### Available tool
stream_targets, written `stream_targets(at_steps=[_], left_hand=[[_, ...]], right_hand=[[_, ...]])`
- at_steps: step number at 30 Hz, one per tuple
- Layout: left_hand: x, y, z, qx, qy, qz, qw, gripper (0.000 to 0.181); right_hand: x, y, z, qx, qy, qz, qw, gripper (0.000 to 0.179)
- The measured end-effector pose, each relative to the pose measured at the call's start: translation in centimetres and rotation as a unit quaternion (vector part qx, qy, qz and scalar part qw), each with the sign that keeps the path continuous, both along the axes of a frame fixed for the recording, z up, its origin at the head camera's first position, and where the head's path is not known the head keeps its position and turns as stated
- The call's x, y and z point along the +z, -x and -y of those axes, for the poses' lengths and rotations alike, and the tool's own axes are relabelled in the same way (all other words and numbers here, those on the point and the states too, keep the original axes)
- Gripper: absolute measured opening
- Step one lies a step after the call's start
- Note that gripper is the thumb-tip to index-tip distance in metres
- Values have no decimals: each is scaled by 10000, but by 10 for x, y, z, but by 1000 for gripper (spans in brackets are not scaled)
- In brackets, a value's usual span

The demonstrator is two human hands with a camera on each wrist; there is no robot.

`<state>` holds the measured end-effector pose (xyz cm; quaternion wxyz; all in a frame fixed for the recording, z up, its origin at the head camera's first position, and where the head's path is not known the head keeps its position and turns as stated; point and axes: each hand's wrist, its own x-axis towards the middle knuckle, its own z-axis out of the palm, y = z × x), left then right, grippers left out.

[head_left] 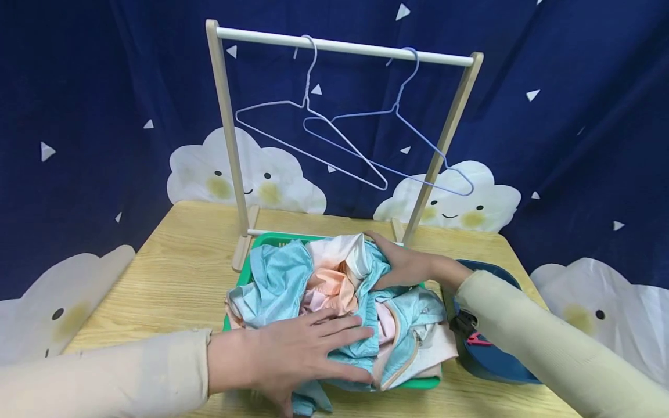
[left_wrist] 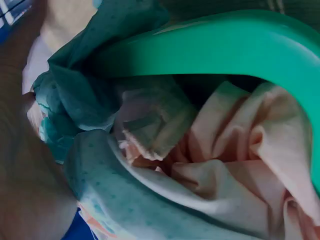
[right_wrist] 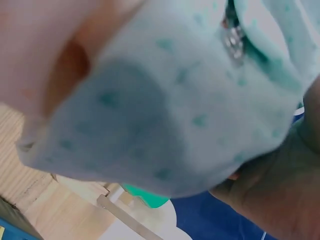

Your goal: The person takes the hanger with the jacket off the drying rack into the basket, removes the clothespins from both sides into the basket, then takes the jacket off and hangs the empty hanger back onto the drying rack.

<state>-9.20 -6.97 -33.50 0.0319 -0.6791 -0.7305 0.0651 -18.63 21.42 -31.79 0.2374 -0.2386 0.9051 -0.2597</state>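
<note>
A heap of light-blue, white and peach clothes (head_left: 284, 278) fills a green basket (head_left: 269, 238) on the table. Across the near side of the heap rests my left hand (head_left: 308, 351), its fingers spread and straight over the blue cloth. My right hand (head_left: 405, 267) lies against the heap's far right side, thumb and forefinger apart; its other fingers are hidden. Peach cloth (left_wrist: 240, 135) shows inside the basket rim (left_wrist: 220, 47) in the left wrist view. Printed pale-blue cloth (right_wrist: 150, 120) with a zipper pull (right_wrist: 234, 42) covers much of the right wrist view.
Behind the basket stands a wooden rack (head_left: 227, 122) with a white bar. A white hanger (head_left: 308, 104) and a blue hanger (head_left: 397, 107) hang on it. A dark-blue tub (head_left: 502, 371) holding a pink clip (head_left: 478, 340) stands right of the basket, partly under my right forearm.
</note>
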Motion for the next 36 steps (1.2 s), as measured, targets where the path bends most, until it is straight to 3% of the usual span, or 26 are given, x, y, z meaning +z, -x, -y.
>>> stream_targets(at_steps=[4, 9, 12, 15, 18, 22, 27, 32, 36], left_hand=[[-3, -1, 1, 96, 145, -246, 9995, 115], [-1, 10, -2, 346, -292, 200, 9988, 71], [0, 22, -3, 684, -794, 512, 9932, 53], [1, 35, 1, 1130, -1223, 750, 9832, 54], [0, 45, 7, 1802, -1487, 825, 9688, 67], [-4, 54, 14, 2705, -1596, 960, 9445, 85], [-11, 63, 21, 3453, -1511, 1445, 9149, 84], [-13, 68, 30, 3907, -1384, 1956, 8888, 81], [-12, 68, 33, 3812, -1413, 2217, 8863, 81]], right_hand=[[2, -7, -2, -11, 104, -320, 9994, 112], [6, -24, -6, -9, 336, -695, 9970, 104], [11, -37, -9, 64, 502, -877, 9949, 98], [15, -51, -13, 180, 555, -951, 9938, 100], [13, -63, -17, 260, 272, -996, 9943, 108], [10, -74, -26, 158, -23, -1089, 9939, 112], [9, -94, -43, -37, 99, -1034, 9946, 123], [0, -110, -48, -8, -409, -1034, 9938, 131], [-11, -108, -45, 13, -699, -1319, 9888, 126]])
